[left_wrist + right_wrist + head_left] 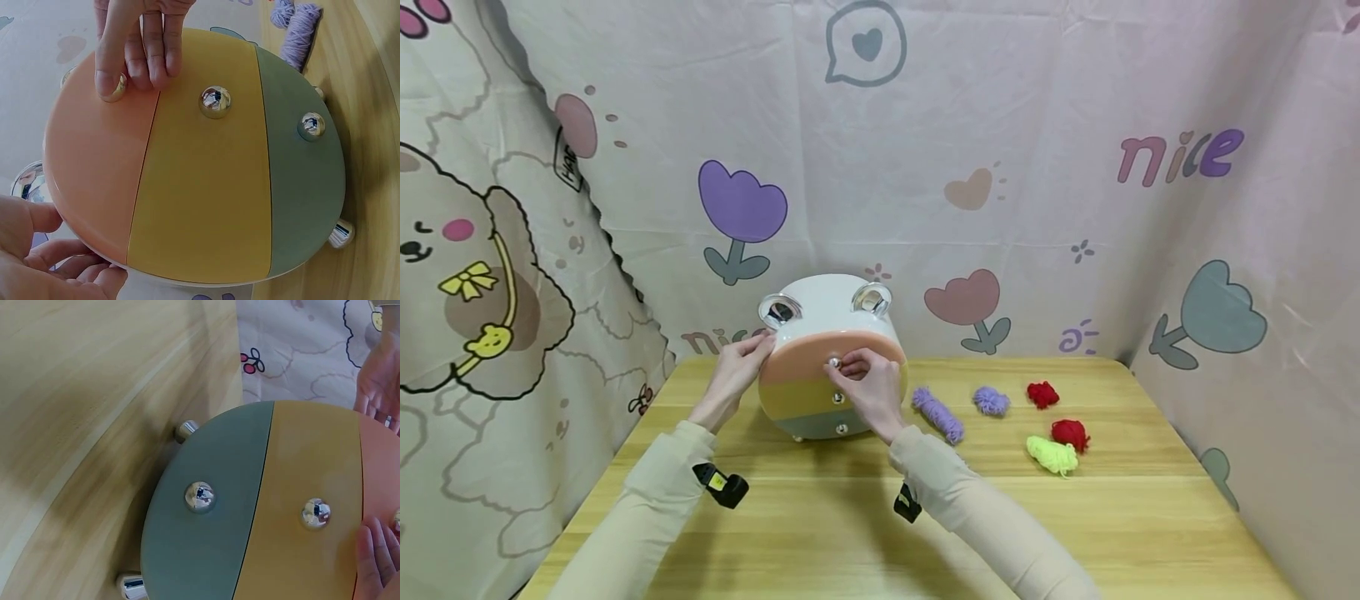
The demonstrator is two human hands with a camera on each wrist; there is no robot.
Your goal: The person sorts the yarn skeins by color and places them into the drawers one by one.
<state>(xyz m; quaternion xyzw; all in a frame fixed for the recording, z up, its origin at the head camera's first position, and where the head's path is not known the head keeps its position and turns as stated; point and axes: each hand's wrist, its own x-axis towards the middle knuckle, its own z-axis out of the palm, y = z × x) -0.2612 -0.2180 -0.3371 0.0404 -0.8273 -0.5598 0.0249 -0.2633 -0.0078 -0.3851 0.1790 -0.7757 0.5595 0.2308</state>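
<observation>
A small rounded drawer cabinet (805, 400) stands on the table, its front striped with orange, yellow and green drawers. Each drawer bears a round silver knob (215, 101). My right hand (871, 387) pinches the knob of the orange top drawer between thumb and fingers. In the left wrist view its thumb lies over that knob, the other fingers near the seam with the yellow drawer (200, 187). My left hand (736, 371) rests its fingers against the cabinet's upper left side, beside the orange drawer (100, 162). The top drawer's front sits level with the others.
Right of the cabinet lie a long purple yarn bundle (938, 415), a smaller purple one (992, 401), two red ones (1042, 394) and a yellow-green one (1052, 455). Two silver rings (872, 298) top the cabinet. A printed curtain (880, 167) hangs behind the table (820, 533).
</observation>
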